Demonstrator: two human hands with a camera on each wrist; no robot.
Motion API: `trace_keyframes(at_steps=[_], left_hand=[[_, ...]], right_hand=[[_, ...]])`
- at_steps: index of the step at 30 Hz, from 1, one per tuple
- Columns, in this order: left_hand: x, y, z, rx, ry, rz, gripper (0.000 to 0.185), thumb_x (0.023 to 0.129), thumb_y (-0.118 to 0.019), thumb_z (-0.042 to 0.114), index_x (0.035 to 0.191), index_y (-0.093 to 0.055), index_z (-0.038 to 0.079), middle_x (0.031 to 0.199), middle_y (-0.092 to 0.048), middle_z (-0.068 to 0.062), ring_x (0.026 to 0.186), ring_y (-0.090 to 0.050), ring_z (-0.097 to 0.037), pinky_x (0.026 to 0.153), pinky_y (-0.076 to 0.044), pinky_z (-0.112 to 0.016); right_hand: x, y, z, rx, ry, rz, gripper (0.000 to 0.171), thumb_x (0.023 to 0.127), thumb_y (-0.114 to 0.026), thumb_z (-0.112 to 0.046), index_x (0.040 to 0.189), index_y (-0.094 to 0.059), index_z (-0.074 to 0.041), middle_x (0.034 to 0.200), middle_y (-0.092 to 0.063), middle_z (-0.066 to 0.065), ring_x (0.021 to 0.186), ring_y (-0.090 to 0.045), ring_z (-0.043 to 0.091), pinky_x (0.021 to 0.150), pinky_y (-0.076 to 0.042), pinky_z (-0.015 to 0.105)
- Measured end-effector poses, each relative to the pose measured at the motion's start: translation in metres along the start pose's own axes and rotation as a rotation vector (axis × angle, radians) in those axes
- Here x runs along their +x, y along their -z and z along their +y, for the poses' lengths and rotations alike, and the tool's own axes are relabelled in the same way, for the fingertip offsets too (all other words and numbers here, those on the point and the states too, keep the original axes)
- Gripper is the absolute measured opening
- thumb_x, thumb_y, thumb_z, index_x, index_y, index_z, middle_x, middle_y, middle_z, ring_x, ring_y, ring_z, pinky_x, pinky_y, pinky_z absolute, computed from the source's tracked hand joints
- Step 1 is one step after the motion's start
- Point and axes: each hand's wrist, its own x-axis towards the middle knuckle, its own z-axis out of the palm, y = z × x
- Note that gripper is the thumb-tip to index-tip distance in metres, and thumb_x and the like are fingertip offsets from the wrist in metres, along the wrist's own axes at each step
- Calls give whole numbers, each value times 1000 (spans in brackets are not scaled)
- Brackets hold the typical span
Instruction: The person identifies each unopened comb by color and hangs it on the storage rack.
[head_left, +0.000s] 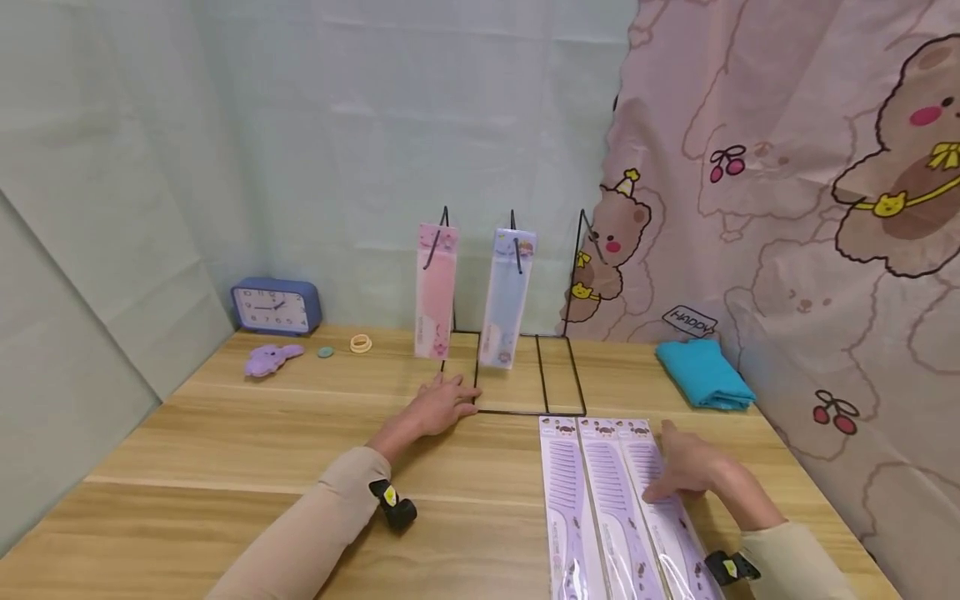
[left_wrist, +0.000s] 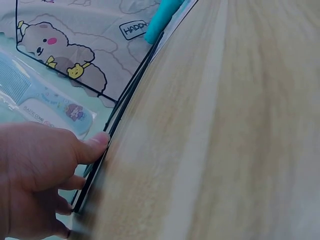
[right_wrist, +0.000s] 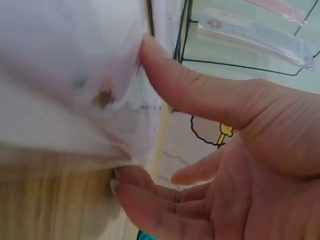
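Note:
A black wire rack (head_left: 558,375) stands at the back of the wooden table (head_left: 225,450). A pink comb pack (head_left: 436,292) and a blue comb pack (head_left: 507,298) hang from its hooks; the third hook (head_left: 582,223) is bare. My left hand (head_left: 442,402) rests flat on the table, its thumb against the rack's base wire (left_wrist: 117,125). Three purple comb packs (head_left: 600,508) lie side by side near the front. My right hand (head_left: 678,471) is on the rightmost one, pinching its plastic edge (right_wrist: 75,85) between thumb (right_wrist: 200,90) and fingers (right_wrist: 145,192).
A blue alarm clock (head_left: 276,306), a purple plush toy (head_left: 270,359), a small green disc (head_left: 325,352) and a yellow ring (head_left: 361,342) sit at the back left. A folded teal cloth (head_left: 705,373) lies at the back right, beside the bear-print curtain (head_left: 810,217).

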Motion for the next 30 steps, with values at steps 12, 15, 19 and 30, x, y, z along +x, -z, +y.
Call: trace_keyframes(at_steps=[12,15,19,30], left_hand=[[-1,-1,-2,-3,-6,8,40,103,-56,29,140,-60,13,154,-36,-27,140,-16,-61,108,-15,-77],[0,0,-2,4,-5,7,40,103,-56,29,140,-60,14,154,-37,-27,140,-16,-61,108,-15,-76],[-1,2,0,-8,-1,3,40,103,-57,29,140,-60,14,154,-37,-27,141,-16,-60,109,-14,-76],[-1,3,1,1,3,-5,40,103,-56,29,140,-61,13,153,-37,-28,141,-16,-60,109,-15,-75]], right_hand=[[11,16,28,168,-21,-66,114,71,-91,-15,146,-13,21,103,-58,25,54,-59,21,50,-55,35],[12,25,37,225,23,-58,98,76,-87,-9,143,-21,19,98,-61,21,62,-61,22,56,-57,37],[12,37,42,311,96,-38,81,82,-81,-7,136,-25,18,101,-64,23,76,-64,26,64,-59,40],[-16,65,6,248,490,408,38,90,-71,2,126,-58,1,93,-65,10,74,-64,13,60,-58,31]])
